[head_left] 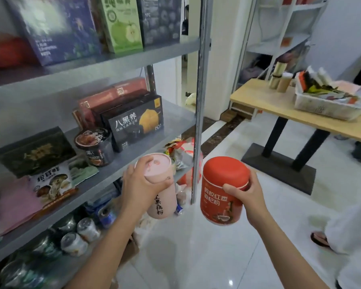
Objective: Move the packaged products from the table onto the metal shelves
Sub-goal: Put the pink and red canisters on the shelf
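Head view, both arms in frame, each hand carrying something.

Left hand (143, 182) – fingers curled over the top edge and around the upper body of a pink canister (161, 207), held upright. It sits just in front of the middle tier of the metal shelves (175, 117), near its front right corner, not resting on it.

Right hand (248, 199) – thumb across the front, fingers wrapped behind a red jar (221, 197) with a red lid. I see it tilted slightly, in the air at about 3 o'clock of the pink canister, to the right of the shelf post (200, 101).

Middle tier: a black box (136, 126) with an orange fruit print at 12 o'clock of the left hand, a dark cup (95, 147) at its 10 o'clock, and a mushroom pouch (52, 184) at 9 o'clock. Top tier holds a green box (121, 24) between darker boxes. Bottom tier has cans (88, 228), blurred.

At 2 o'clock of the frame, well apart from the hands, the wooden table (279, 109) carries a white basket (325, 107) of packets and some tubes.
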### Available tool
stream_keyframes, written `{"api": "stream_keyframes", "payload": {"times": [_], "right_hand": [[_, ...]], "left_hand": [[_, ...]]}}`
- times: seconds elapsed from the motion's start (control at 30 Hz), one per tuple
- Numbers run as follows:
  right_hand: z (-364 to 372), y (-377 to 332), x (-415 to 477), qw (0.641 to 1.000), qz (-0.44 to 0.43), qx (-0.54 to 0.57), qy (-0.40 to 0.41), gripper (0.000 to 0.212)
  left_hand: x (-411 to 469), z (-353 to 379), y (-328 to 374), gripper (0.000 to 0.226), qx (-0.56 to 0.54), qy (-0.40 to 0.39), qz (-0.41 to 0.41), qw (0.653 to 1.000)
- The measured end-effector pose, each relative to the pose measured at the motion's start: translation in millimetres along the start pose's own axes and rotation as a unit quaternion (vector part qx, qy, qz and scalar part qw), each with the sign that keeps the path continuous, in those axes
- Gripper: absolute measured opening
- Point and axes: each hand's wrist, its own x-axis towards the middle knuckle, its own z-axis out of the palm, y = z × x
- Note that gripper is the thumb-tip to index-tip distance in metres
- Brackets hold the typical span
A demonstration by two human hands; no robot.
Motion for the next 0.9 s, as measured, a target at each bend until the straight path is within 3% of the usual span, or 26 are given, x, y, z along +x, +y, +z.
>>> {"api": "stream_keyframes", "payload": {"times": [0.23, 0.5, 0.7, 0.9], "right_hand": [[-30.2, -7.6, 119.2, 0.998, -0.012, -0.026, -0.05, 0.1], [8.5, 1.4, 253.5, 0.987, -0.047, -0.041, -0.146, 0.1], [48.6, 2.2, 334.4, 0.973, -0.071, -0.093, -0.199, 0.106], [87.5, -5.4, 396.9, 0.959, -0.064, -0.077, -0.265, 0.108]], "left_hand": [[51.1, 61.6, 40.5, 0.071, 0.019, 0.115, -0.03, 0.993], [146.1, 92.7, 37.6, 0.076, 0.015, 0.238, -0.048, 0.97], [199.6, 112.0, 30.2, 0.078, 0.056, 0.264, -0.088, 0.959], [227.9, 123.6, 23.0, 0.079, 0.135, 0.268, -0.14, 0.944]]}}
